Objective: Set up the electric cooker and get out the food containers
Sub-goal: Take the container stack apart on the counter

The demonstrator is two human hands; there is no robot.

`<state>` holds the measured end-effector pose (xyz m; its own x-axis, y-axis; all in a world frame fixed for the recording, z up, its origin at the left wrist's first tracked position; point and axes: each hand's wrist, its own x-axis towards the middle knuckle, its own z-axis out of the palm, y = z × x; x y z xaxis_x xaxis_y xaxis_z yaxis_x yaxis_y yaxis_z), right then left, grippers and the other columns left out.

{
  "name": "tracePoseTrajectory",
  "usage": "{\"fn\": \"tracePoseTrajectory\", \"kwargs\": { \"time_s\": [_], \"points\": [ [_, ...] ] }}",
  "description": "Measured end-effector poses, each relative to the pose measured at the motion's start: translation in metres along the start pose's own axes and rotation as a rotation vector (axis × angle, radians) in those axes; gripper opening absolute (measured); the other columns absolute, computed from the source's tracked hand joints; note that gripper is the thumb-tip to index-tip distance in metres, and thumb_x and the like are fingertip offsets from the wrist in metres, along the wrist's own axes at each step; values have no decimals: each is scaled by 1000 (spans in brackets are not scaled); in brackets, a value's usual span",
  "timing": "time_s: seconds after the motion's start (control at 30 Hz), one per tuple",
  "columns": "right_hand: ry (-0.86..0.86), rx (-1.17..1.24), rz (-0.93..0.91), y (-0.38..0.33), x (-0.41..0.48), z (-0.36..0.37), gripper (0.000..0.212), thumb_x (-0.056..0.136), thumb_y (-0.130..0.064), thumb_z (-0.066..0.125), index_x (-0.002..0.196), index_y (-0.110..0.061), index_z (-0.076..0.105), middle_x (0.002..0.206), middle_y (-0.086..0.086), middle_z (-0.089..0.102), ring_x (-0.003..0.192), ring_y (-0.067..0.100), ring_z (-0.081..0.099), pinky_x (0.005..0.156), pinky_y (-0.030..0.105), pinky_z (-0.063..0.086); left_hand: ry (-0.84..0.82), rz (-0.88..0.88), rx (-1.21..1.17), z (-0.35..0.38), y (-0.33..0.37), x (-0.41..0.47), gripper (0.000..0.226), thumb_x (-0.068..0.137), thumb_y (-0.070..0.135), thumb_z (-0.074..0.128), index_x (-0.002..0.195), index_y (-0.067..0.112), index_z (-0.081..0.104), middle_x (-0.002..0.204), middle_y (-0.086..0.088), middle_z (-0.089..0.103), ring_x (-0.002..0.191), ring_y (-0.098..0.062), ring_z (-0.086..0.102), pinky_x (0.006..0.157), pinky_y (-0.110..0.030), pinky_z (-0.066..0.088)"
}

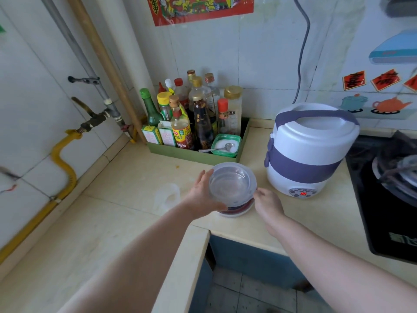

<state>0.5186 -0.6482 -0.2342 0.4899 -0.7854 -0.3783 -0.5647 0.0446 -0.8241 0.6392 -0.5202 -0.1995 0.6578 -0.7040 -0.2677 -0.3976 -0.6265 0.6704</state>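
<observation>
Beside the cooker (309, 150), both hands hold stacked containers (232, 186) (top one empty).

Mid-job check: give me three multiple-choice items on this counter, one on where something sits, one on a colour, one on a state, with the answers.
1. Where does the electric cooker stand?
A. On the counter between the green condiment tray and the stove
B. Inside the green condiment tray
C. On the floor

2. What colour is the band around the cooker?
A. Red
B. Purple
C. Yellow

3. What is the state of the clear container?
A. Lying alone, untouched
B. Sitting inside the cooker
C. Held by both hands above the counter

Answers:
1 A: the cooker sits on the counter, with the green tray on its left and the stove on its right.
2 B: a purple band wraps its white body.
3 C: the left hand grips its side and the right hand touches its rim, over another container underneath.
</observation>
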Motion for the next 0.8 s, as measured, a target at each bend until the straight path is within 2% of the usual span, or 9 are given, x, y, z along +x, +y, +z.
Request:
{"fn": "tracePoseTrajectory", "kwargs": {
  "time_s": [0.1, 0.2, 0.27, 0.37, 0.43, 0.57, 0.7, 0.73, 0.8],
  "points": [
    [-13, 19, -22, -1, 0, -1, 29, 94, -19, 39, 82, -11, 65, 98, 12, 67, 92, 30, 58, 71, 32, 41, -48, 32, 258, 7, -2, 3, 116, 66, 33, 86, 153, 34, 10, 163, 1, -7, 150, -24, -3, 120, -45, 15],
    [-10, 12, -55, -3, -2, -3, 30, 96, -21, 41, 102, -14, 69, 110, 7, 68, 102, 29, 60, 83, 35, 48, -23, 77, 450, 16, -1, 5, 108, 67, 41, 83, 151, 39, 16, 163, 2, -9, 150, -26, -9, 120, -47, 8],
    [-3, 29, -76, -5, -5, -6, 30, 97, -21, 42, 112, -17, 67, 119, 6, 66, 109, 27, 59, 85, 34, 46, 45, 93, 411, 19, 1, 6, 98, 70, 38, 82, 149, 38, 24, 163, 0, 2, 149, -26, 1, 118, -45, 17],
    [2, 63, -102, -9, -8, -10, 32, 99, -23, 43, 123, -19, 63, 125, 2, 64, 111, 23, 57, 82, 28, 42, 109, 150, 299, 18, 5, 6, 84, 71, 28, 82, 143, 34, 39, 157, 3, 24, 140, -24, 24, 107, -38, 35],
    [-2, 60, -131, -11, -8, -11, 34, 99, -24, 43, 129, -22, 59, 129, 2, 62, 114, 22, 57, 84, 28, 42, 138, 171, 256, 16, 8, 4, 76, 70, 28, 83, 137, 33, 48, 151, 7, 35, 134, -22, 33, 103, -34, 38],
    [-2, 82, -177, -14, -8, -12, 40, 100, -28, 44, 139, -26, 49, 142, -5, 52, 129, 18, 50, 102, 30, 40, 225, 200, 106, 8, 9, 4, 55, 76, 28, 79, 127, 30, 60, 139, 7, 52, 121, -22, 52, 98, -32, 46],
    [-43, 112, -216, -21, -8, -12, 41, 98, -15, 45, 137, -23, 51, 142, -5, 52, 130, 17, 48, 97, 22, 35, 450, 205, 154, -2, 13, 4, 39, 96, 21, 56, 134, 24, 58, 139, 2, 58, 126, -20, 55, 100, -28, 43],
    [-28, 88, -197, -22, -7, -12, 41, 97, -17, 46, 138, -23, 50, 142, -3, 51, 130, 18, 48, 98, 24, 36, 519, 158, 145, -5, 14, 5, 38, 98, 21, 52, 135, 24, 58, 134, -1, 62, 121, -22, 59, 95, -29, 47],
    [9, 6, -124, -20, -4, -12, 45, 95, -24, 51, 140, -20, 46, 144, 1, 50, 130, 22, 47, 100, 30, 38, 660, 58, 119, -12, 15, 7, 36, 100, 22, 47, 133, 25, 60, 115, -9, 72, 96, -28, 66, 76, -31, 51]
  ]
}}
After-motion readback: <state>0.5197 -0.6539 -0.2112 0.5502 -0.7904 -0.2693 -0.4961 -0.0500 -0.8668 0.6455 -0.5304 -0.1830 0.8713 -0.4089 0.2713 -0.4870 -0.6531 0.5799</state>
